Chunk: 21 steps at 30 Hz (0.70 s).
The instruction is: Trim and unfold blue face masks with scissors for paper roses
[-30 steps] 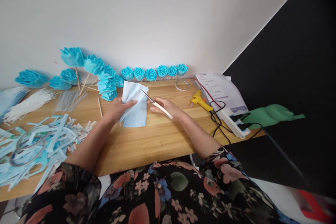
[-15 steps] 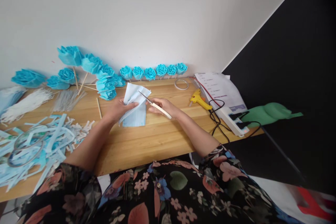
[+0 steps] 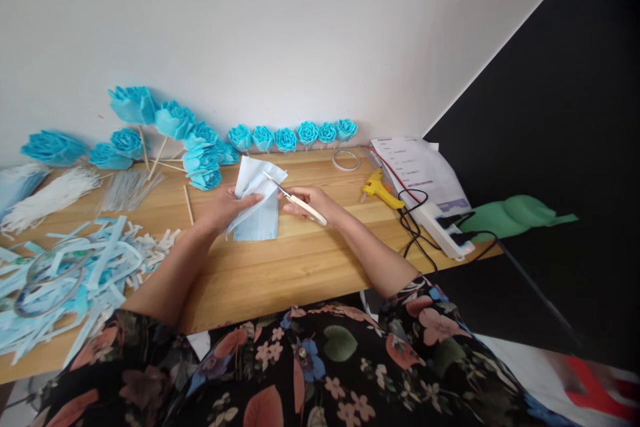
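Observation:
Pale blue folded sheets of mask-like fabric (image 3: pixel 257 219) are pinched in my left hand (image 3: pixel 223 208), thumb on top; the fingers underneath are partly hidden. The upper layer is folded over at an angle, and the lower layer hangs down toward the tabletop. My right hand (image 3: pixel 314 204) is closed round a pair of scissors with cream handles (image 3: pixel 307 209). Their metal blades point up and left and lie at the right side of the upper layer. Whether the blades are apart is too small to make out.
Blue handmade flowers (image 3: pixel 286 140) line the wall, some on sticks. Fabric scraps (image 3: pixel 95 267) and tape rolls heap at the left, near white cords (image 3: pixel 55 197). At the right lie a tape ring (image 3: pixel 346 160), a yellow glue gun (image 3: pixel 381 190), cables, a power strip (image 3: pixel 445 232) and papers (image 3: pixel 420 167).
Almost nothing differs. The scissor blades and the upper edge of the fabric have shifted very slightly; both hands keep their hold.

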{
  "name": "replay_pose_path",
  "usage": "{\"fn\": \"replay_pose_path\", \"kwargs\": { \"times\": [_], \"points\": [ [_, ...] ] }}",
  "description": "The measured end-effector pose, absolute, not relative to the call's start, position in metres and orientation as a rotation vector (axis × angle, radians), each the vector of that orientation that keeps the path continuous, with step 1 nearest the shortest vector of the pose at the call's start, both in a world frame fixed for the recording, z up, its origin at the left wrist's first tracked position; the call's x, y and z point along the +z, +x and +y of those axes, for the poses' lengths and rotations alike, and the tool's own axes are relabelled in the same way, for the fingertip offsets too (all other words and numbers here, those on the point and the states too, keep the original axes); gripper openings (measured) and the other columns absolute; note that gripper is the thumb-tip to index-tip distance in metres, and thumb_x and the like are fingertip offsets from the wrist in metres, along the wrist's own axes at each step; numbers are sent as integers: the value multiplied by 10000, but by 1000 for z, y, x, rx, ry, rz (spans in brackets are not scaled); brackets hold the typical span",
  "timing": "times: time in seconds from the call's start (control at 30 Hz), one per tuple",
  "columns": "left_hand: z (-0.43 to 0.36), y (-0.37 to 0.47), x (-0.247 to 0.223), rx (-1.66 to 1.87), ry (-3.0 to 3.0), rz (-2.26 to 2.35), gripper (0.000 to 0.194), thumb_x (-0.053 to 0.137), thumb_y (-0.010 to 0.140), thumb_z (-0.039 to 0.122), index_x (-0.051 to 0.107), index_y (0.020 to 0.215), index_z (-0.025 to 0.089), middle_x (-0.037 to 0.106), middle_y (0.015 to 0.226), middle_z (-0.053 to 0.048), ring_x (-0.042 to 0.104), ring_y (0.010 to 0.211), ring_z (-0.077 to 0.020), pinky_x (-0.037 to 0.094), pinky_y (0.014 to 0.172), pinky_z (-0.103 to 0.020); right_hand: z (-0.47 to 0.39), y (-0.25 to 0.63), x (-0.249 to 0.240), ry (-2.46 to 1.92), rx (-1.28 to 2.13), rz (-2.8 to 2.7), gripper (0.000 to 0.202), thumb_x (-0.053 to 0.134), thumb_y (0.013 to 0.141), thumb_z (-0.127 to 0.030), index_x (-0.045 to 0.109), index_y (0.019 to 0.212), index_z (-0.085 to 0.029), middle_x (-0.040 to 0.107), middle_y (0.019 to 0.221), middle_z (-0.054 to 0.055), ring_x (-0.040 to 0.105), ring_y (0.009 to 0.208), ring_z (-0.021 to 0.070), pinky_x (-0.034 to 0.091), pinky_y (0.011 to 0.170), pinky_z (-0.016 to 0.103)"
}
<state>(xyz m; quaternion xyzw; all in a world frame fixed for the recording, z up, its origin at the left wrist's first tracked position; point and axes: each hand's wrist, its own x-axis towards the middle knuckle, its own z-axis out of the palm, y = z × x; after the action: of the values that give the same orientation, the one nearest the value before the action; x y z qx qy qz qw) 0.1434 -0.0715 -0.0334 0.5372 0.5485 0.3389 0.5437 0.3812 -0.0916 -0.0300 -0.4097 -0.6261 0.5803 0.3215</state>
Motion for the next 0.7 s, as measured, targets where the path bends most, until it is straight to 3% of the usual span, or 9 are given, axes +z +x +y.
{"fn": "replay_pose_path", "kwargs": {
  "times": [0.5, 0.7],
  "points": [
    [-72, 143, -36, 817, 1189, 1222, 506, 848, 520, 510, 671, 788, 120, 643, 664, -47, 550, 511, -147, 433, 484, -244, -90, 382, -34, -1066, 1529, -1637, 546, 790, 701, -470, 693, 1129, -145, 525, 645, -53, 356, 506, 45, 315, 454, 193],
    [-73, 143, -34, 853, 1134, 1194, 471, 860, 536, 457, 661, 798, 121, 639, 651, -33, 541, 502, -124, 436, 471, -224, -89, 388, -22, -1024, 1389, -1847, 547, 759, 734, -452, 656, 1189, -165, 624, 830, 0, 541, 715, 108, 431, 638, 226]
  ]
}}
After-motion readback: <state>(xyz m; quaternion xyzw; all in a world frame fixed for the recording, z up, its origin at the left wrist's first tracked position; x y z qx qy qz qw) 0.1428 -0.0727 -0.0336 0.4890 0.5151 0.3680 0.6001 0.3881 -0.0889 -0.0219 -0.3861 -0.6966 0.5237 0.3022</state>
